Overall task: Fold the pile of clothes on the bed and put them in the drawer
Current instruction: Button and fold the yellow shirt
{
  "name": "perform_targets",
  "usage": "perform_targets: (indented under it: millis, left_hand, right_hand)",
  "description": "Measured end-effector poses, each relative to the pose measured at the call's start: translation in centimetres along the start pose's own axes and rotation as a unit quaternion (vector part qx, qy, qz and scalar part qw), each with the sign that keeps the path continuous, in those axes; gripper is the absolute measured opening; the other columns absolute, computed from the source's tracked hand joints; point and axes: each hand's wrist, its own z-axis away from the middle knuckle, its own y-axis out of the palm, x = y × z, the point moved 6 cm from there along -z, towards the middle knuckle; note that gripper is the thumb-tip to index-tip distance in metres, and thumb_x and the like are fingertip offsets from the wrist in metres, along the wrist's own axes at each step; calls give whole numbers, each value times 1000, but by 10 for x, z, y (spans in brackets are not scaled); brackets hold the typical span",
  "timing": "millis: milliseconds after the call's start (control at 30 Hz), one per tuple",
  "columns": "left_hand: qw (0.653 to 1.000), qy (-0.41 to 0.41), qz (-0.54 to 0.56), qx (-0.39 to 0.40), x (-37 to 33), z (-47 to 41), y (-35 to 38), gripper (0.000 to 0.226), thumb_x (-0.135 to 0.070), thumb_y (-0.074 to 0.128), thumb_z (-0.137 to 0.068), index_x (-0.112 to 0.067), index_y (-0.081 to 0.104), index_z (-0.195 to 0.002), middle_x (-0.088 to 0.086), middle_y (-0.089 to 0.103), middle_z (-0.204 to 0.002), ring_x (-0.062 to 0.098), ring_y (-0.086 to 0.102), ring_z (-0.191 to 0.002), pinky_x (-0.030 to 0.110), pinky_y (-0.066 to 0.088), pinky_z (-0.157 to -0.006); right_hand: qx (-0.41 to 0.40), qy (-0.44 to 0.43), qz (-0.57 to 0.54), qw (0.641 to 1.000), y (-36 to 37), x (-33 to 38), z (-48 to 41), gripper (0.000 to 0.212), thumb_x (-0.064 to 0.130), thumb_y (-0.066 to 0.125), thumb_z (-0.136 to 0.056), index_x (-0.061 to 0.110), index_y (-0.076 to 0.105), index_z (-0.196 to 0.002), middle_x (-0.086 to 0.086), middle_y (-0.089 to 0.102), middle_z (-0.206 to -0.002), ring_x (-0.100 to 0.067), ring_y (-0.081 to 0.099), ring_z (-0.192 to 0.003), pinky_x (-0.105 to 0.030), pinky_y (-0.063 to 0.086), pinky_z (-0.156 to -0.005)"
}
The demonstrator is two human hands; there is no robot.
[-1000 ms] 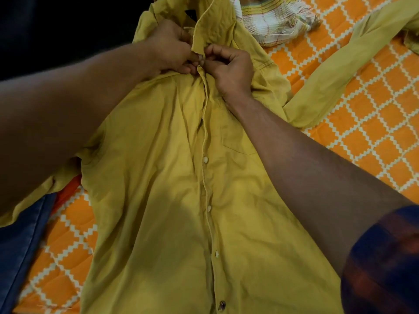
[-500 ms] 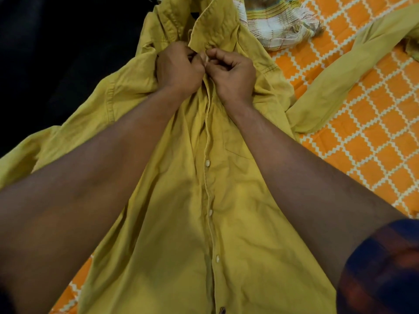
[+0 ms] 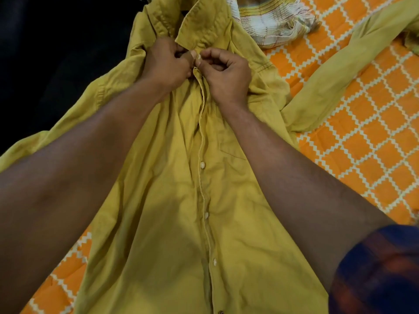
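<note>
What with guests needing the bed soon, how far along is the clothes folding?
Early. Done: the mustard shirt lies spread on the orange bedsheet, its lower buttons looking fastened. In hand: the left hand and right hand pinch the placket under the collar. Left: folding this shirt and the fringed checked cloth; no drawer is in view.

A home bedroom: orange white-checked bedsheet [image 3: 362,155] under a mustard shirt [image 3: 170,200] and a striped cloth [image 3: 272,23].

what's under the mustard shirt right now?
The orange-and-white patterned bedsheet shows around the mustard shirt, at right and lower left, so it likely runs beneath. Anything else under the shirt is hidden by its fabric.
</note>
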Motion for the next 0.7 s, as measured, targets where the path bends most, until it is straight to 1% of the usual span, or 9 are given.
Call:
perform_targets:
  millis: [67,167,233,300,400,467,533,600,700]
  left_hand:
    - [999,26,-32,-16,-4,4,1,23,-36,59,-91,-17,73,-91,-1,72,-84,13,68,-73,37,59,-76]
    - [995,55,-73,-36,-6,5,1,36,-44,55,-88,-14,72,-100,4,70,-99,22,69,-88,40,57,-79]
    - [998,43,-46,-27,1,1,3,43,-48,56,-86,-12,71,-102,5,72,-99,20,69,-87,42,59,-79]
    - [1000,22,20,-1,4,-2,5,45,-44,59,-86,-5,69,-107,6,73,-96,13,68,-82,34,59,-74]
    - [997,29,66,37,2,-3,8,18,-24,60,-97,-10,68,-106,3,70,-94,7,64,-78,20,54,-70]
    - [996,37,67,44,1,-3,7,7,-21,61,-97,-20,68,-96,0,69,-89,4,62,-73,20,54,-69]
    - [997,48,63,20,-1,-2,6,8,-23,65,-95,-23,69,-89,-1,70,-84,4,62,-67,25,55,-69]
    - [995,57,73,-24,-3,2,4,4,-24,70,-91,-21,70,-90,-3,72,-85,6,65,-67,26,58,-66]
    - [993,65,66,-77,-4,7,1,8,-33,74,-82,-26,70,-84,-7,74,-82,8,69,-69,35,61,-68]
  right_hand:
    - [-5,-2,8,1000,2,-1,-1,17,12,86,-75,9,80,-91,12,73,-74,1,69,-66,-21,58,-67]
    - [-14,3,5,1000,2,0,0,25,14,86,-76,8,78,-99,8,71,-72,3,66,-63,-19,57,-68]
    - [-27,-7,6,1000,2,1,2,28,14,86,-77,8,79,-103,5,72,-77,10,62,-63,-13,53,-67]
    - [-37,-16,1,999,-1,0,2,29,13,85,-77,7,79,-104,-1,74,-85,11,62,-66,-11,51,-66]
    - [-8,20,-9,1000,-2,-7,-3,33,19,86,-75,9,79,-106,2,78,-89,-3,71,-80,-30,61,-77]
    - [14,33,-11,999,1,-10,-6,34,21,85,-73,9,80,-105,3,79,-89,-9,73,-82,-38,62,-80]
    - [17,41,-17,999,1,-11,-7,34,20,86,-73,8,80,-104,2,79,-87,-10,73,-80,-41,62,-79]
    - [7,53,-26,998,0,-14,-8,33,17,88,-73,6,80,-103,0,78,-84,-12,72,-78,-39,62,-78]
    - [2,71,-49,996,-2,-17,-9,34,12,89,-73,1,79,-103,-5,77,-83,-21,75,-81,-38,63,-79]
